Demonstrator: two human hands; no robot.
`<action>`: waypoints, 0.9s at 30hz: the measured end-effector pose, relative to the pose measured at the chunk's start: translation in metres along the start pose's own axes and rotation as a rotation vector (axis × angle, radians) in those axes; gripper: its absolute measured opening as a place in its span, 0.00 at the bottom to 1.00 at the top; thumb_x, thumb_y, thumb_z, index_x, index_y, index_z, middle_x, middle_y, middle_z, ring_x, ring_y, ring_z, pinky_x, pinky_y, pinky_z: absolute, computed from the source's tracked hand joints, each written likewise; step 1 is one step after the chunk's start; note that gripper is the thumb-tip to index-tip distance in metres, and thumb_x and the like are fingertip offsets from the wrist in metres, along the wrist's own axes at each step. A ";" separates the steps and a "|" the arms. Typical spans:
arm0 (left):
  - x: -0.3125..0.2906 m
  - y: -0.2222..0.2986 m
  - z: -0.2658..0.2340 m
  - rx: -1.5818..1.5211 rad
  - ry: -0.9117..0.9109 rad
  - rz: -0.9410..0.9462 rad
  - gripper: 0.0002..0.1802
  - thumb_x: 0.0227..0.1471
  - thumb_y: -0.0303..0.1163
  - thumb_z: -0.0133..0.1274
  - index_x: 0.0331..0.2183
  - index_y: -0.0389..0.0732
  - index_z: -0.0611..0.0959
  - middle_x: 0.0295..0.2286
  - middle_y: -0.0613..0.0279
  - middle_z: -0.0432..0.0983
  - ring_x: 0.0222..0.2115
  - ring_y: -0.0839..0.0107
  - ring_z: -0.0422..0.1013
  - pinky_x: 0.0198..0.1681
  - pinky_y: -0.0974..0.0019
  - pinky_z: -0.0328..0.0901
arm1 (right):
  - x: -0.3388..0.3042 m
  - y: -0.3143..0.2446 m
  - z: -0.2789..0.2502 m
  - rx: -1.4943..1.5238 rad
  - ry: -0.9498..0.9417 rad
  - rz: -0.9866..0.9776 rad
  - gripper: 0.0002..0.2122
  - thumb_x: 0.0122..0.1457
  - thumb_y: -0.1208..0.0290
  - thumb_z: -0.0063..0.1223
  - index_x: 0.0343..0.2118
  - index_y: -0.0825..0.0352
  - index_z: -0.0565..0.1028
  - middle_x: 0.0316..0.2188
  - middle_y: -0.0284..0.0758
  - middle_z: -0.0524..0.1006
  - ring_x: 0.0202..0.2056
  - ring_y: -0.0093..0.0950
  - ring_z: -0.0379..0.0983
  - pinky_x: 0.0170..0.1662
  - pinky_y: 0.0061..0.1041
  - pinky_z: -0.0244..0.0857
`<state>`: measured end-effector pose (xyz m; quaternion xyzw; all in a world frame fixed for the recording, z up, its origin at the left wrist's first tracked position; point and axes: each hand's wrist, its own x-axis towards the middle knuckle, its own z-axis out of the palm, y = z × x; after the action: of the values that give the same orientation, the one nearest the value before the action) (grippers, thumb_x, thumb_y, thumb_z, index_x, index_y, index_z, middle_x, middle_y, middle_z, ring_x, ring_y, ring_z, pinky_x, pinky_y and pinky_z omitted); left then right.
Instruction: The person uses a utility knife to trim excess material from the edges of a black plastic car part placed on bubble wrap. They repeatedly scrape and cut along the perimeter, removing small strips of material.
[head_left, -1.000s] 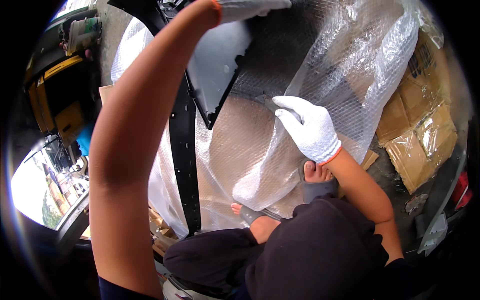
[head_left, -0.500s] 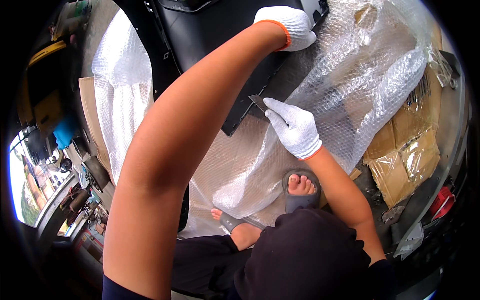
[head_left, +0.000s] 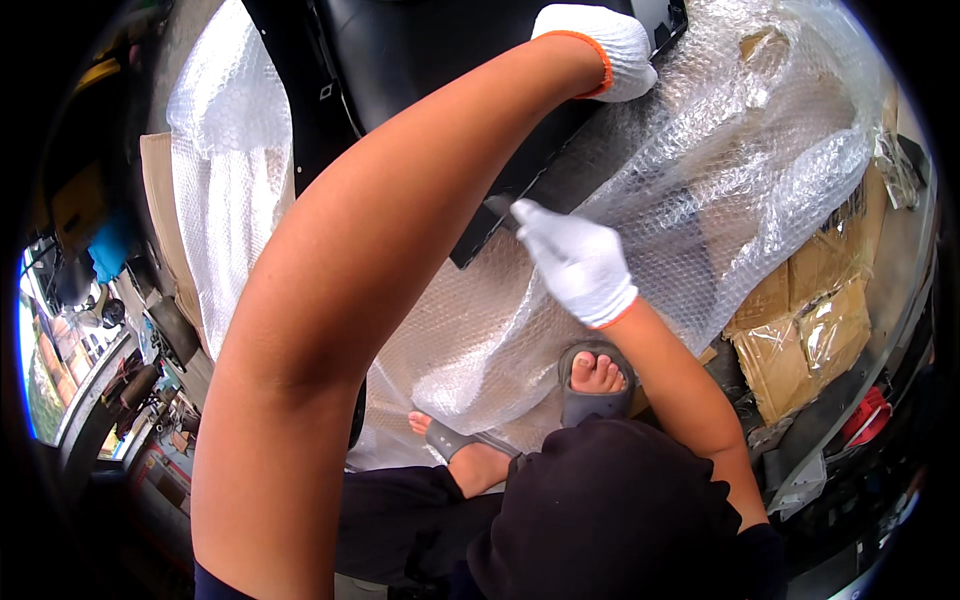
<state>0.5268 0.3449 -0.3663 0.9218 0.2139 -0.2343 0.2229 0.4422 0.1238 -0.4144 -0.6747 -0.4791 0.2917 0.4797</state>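
A large black moulded panel (head_left: 420, 60) with clips and holes along its edges lies at the top centre. My left hand (head_left: 605, 55), in a white knit glove with an orange cuff, curls closed over its far right edge; the fingertips are hidden. Lower down, my right hand (head_left: 577, 262), gloved the same way, pinches a small flat dark-grey strip (head_left: 498, 206) between thumb and fingers. The strip is smeared by motion and meets the panel's near right edge, close to its lower corner. My left forearm crosses in front of the panel.
Bubble wrap (head_left: 690, 200) spreads under and right of the panel, with more bubble wrap (head_left: 225, 170) at left. Taped cardboard (head_left: 805, 345) lies on the right, near a red object (head_left: 866, 418). My sandalled feet (head_left: 597, 385) stand on the wrap. Clutter lines the left side.
My right hand has moved slightly left and up with the grey strip, which is now blurred. The left hand keeps its hold on the panel while the whole view has shifted a little.
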 end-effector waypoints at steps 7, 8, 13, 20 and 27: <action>-0.005 -0.002 -0.006 -0.028 -0.006 0.010 0.23 0.55 0.43 0.47 0.40 0.39 0.89 0.40 0.46 0.84 0.43 0.50 0.80 0.46 0.54 0.73 | 0.008 -0.009 -0.007 0.129 0.144 0.132 0.11 0.60 0.75 0.62 0.45 0.71 0.82 0.34 0.46 0.84 0.31 0.39 0.82 0.34 0.32 0.76; -0.004 -0.002 -0.005 -0.028 -0.009 0.008 0.22 0.55 0.42 0.46 0.39 0.39 0.89 0.40 0.46 0.84 0.43 0.50 0.80 0.46 0.54 0.73 | 0.008 -0.007 -0.015 0.039 0.091 0.094 0.11 0.60 0.76 0.62 0.45 0.70 0.82 0.34 0.45 0.84 0.32 0.40 0.82 0.35 0.32 0.76; -0.004 -0.005 -0.002 -0.021 0.000 0.013 0.22 0.54 0.40 0.46 0.39 0.38 0.89 0.40 0.45 0.84 0.43 0.50 0.81 0.46 0.53 0.73 | 0.007 -0.012 -0.025 -0.068 -0.023 0.036 0.12 0.58 0.76 0.62 0.46 0.69 0.82 0.35 0.45 0.83 0.32 0.41 0.81 0.35 0.33 0.75; -0.002 -0.005 0.001 -0.055 0.018 0.030 0.21 0.53 0.37 0.46 0.39 0.38 0.89 0.40 0.45 0.84 0.42 0.51 0.81 0.46 0.53 0.73 | 0.007 -0.005 -0.018 -0.069 -0.016 0.043 0.13 0.58 0.76 0.63 0.46 0.68 0.82 0.34 0.46 0.83 0.31 0.41 0.81 0.34 0.34 0.75; -0.004 -0.006 0.001 -0.046 0.012 0.026 0.21 0.53 0.36 0.46 0.40 0.38 0.89 0.40 0.45 0.84 0.43 0.52 0.81 0.45 0.54 0.73 | 0.012 0.001 -0.005 -0.004 -0.011 0.042 0.13 0.58 0.77 0.63 0.47 0.69 0.82 0.36 0.47 0.83 0.32 0.40 0.83 0.36 0.31 0.76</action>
<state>0.5206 0.3476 -0.3673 0.9204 0.2087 -0.2209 0.2459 0.4519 0.1333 -0.4127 -0.6839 -0.4679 0.3046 0.4696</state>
